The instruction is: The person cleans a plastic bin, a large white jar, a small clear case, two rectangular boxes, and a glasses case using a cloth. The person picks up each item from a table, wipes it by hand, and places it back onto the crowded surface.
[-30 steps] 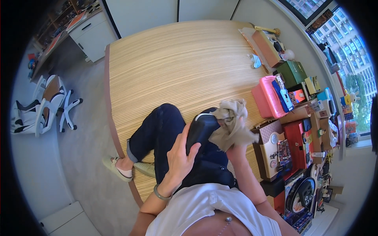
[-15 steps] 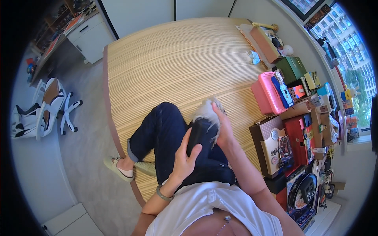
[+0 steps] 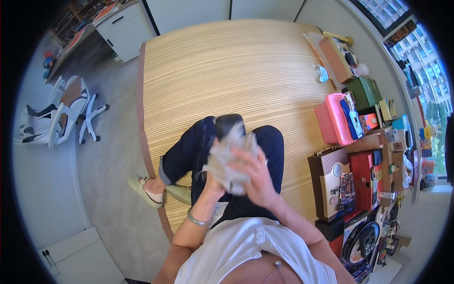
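Over my lap I hold a black, rounded oblong thing with pale grey, shaggy hair-like strands; its exact kind is unclear. Its smooth black end [image 3: 229, 125] points away from me. The shaggy part [image 3: 227, 165] lies nearer, smeared by motion. My left hand [image 3: 215, 182], below a grey bangle, grips it from the left and underneath, most of its fingers hidden behind the strands. From the right, my right hand [image 3: 255, 177] presses curled fingers into the shaggy part, with a ring showing on one finger.
I sit cross-legged in dark jeans [image 3: 187, 146] on a ribbed mat [image 3: 213, 71]. Along the right stand a pink bin [image 3: 328, 120], a green box [image 3: 364, 92], a brown case [image 3: 326, 182] and a red box [image 3: 362, 173]. A face mask [image 3: 322, 73] lies on the mat; a wheeled chair [image 3: 71, 111] stands left.
The thing has turned: its black part, earlier nearest me, now points away, and the shaggy part is nearer. My right hand has come down toward me. The view has shifted slightly.
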Available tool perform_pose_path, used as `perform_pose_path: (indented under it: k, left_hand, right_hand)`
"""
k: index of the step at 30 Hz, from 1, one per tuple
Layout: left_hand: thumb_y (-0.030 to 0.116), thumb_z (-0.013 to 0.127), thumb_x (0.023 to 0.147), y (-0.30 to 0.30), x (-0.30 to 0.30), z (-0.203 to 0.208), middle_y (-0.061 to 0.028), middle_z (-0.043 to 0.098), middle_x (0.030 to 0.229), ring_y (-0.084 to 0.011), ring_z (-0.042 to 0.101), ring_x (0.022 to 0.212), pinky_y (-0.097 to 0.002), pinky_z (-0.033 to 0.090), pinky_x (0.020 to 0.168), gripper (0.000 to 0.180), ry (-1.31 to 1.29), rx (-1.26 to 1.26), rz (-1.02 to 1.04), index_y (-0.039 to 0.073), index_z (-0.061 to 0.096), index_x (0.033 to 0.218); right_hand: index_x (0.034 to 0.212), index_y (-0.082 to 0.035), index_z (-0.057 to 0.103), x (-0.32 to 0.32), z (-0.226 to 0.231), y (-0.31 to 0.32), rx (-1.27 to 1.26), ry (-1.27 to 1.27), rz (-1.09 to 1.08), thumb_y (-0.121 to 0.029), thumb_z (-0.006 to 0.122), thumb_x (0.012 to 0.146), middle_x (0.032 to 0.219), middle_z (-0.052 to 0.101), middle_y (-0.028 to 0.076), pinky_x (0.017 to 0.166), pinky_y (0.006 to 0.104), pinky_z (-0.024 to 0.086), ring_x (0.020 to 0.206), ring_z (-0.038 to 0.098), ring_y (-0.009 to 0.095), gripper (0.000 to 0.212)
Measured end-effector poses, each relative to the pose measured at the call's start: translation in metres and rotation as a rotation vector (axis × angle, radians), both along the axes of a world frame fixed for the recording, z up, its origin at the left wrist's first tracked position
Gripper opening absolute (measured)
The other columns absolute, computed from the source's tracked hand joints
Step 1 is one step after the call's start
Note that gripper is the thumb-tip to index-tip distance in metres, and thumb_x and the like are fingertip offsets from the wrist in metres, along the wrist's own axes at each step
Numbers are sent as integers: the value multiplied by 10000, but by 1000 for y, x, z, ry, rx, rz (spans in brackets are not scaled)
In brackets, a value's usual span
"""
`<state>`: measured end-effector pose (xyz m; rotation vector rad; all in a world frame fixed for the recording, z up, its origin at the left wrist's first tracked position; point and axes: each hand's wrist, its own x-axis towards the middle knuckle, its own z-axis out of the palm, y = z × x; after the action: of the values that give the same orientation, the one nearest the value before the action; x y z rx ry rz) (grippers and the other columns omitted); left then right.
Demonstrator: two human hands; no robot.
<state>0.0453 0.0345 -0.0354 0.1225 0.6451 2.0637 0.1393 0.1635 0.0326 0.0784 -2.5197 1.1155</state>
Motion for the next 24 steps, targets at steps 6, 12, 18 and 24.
perform_pose_path:
  k: [6,12,18,24]
  left_hand:
    - [536,388,979,20,-29,72,-82,618,1173,-175,615,1021,-314,490,908,596,-41,-179,302,23,522,1253]
    - [467,421,994,26,-21,73,-67,631,1139,-175,616,1020,-329,499,901,480,-95,-128,243,52,549,1199]
    - [298,453,1019,39,14,68,-39,420,1344,-108,419,1211,-285,351,1016,539,172,-252,317,95,225,1463]
    - [323,458,1010,31,16,49,-31,466,1265,-88,472,1105,-238,408,925,584,355,-304,183,89,197,1477]
  right_hand:
    - [998,-39,616,60,-55,-6,-335,-93,2,152,423,653,1048,580,140,951,412,400,1034,516,320,438]
    - [968,-37,627,20,19,20,-492,297,-247,32,487,779,1225,505,179,999,434,363,1132,480,325,245]
    - [939,-44,638,-17,7,1,-256,226,-322,46,522,752,1286,444,198,1041,460,314,1196,421,377,238]
    - [1151,-11,566,-20,-20,47,-1342,-116,-502,-99,450,982,1036,620,61,818,257,481,901,591,130,223]
